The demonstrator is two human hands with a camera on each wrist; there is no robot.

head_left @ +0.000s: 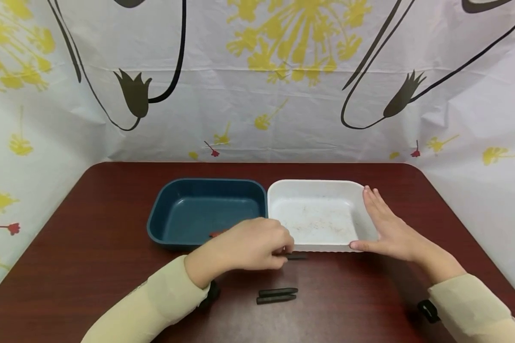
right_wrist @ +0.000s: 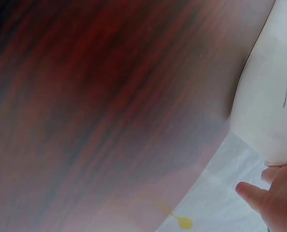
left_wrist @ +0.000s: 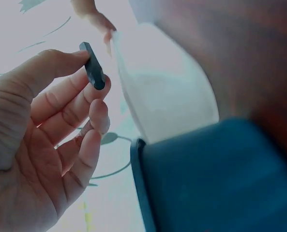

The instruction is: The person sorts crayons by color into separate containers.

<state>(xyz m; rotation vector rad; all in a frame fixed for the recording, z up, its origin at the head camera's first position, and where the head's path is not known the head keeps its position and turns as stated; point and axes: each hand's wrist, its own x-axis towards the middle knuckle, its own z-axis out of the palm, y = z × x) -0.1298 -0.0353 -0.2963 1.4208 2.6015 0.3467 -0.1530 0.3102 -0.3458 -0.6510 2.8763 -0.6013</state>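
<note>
Between thumb and fingertips, my left hand [head_left: 249,245] pinches a short dark stick [left_wrist: 92,66] with faceted sides. In the head view that hand hides most of the stick, just in front of the trays. Two more dark sticks with tapered ends lie side by side on the table, the far one [head_left: 278,292] and the near one [head_left: 276,299]. My right hand [head_left: 390,233] rests against the right end of the white tray [head_left: 322,248], fingers straight along the rim and thumb at the near corner.
To the left of the white tray stands a dark blue tray [head_left: 206,180], touching or nearly touching it. A small orange-red thing [head_left: 216,234] in it is partly hidden by my left hand. The dark red table [head_left: 111,267] ends at a patterned white sheet [head_left: 257,114].
</note>
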